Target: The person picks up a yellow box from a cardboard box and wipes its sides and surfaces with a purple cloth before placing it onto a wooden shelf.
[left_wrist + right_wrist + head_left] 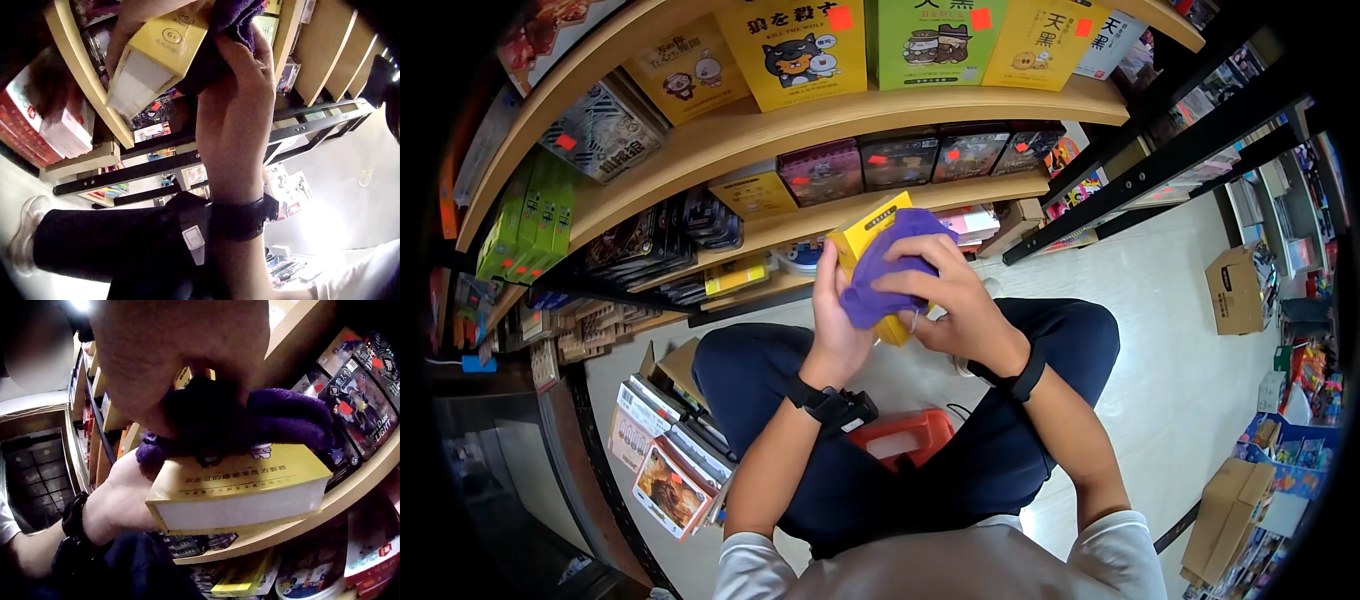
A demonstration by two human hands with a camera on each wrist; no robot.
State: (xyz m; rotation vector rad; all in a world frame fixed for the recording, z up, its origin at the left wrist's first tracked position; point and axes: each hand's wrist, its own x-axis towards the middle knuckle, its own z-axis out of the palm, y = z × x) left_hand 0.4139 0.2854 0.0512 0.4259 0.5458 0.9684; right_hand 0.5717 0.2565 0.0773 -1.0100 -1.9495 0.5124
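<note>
A small yellow box [870,228] is gripped in my left hand [837,322] in front of the shelves, over my lap. My right hand [972,308] holds a bunched purple cloth [868,302] against the box's face, fingers bent over the fabric. The right wrist view shows the yellow box [250,478] with printed characters on its face and a white panel along one side. There the purple cloth [287,415] lies across its upper part, under my right hand [181,356]. In the left wrist view, the box [165,47] has a "6+" mark on its end.
Wooden shelves [830,112] of boxed games with red stickers curve ahead. On the floor at left stands an open carton [670,365] beside stacked boxes [670,480]. A red object [905,437] lies between my legs. Cardboard boxes [1238,290] stand at right.
</note>
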